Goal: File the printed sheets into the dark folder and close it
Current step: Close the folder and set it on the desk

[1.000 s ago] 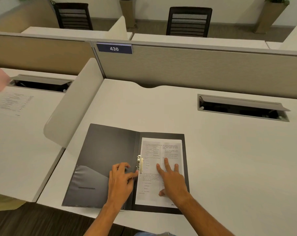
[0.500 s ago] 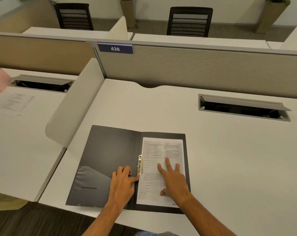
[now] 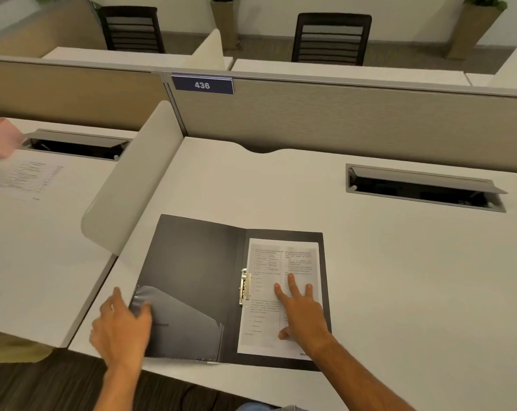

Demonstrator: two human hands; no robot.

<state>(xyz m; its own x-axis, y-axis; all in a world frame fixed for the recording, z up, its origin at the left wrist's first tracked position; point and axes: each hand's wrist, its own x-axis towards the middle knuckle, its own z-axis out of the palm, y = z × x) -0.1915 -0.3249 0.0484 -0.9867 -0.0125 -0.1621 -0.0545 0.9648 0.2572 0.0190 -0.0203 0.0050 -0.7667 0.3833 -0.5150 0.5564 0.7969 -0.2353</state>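
The dark folder (image 3: 192, 277) lay open and flat on the white counter (image 3: 399, 277), close to its near edge. Its left cover, with a shiny inner pocket (image 3: 180, 321) in the lower part, was spread toward the curved white divider (image 3: 126, 185). On the right half of the folder lay the printed sheets (image 3: 269, 292), in line with the folder and inside its dark border. A small metal clip (image 3: 244, 287) stood at the spine and touched the left edge of the sheets.

The right hand (image 3: 303, 312) rested flat on the sheets, palm down, with its fingers spread and pointing away from the person. Its grip was released; it pressed on the paper and did not grasp anything. The left hand (image 3: 122, 327) was at the outer left edge of the folder's cover, near the lower corner. It was blurred. Its thumb lay over the top of the cover beside the pocket, and the other fingers were at or beyond the edge, so the grip seemed to be around the edge of the cover, but I could not tell if it was fully clenched.

Farther right in the counter was a long cable slot (image 3: 423, 188) with its lid raised. Behind the counter stood a grey partition with a blue number plate (image 3: 202, 84) reading 436. On the neighbouring desk to the left lay another printed page (image 3: 28, 179) and a pink object (image 3: 0, 137).
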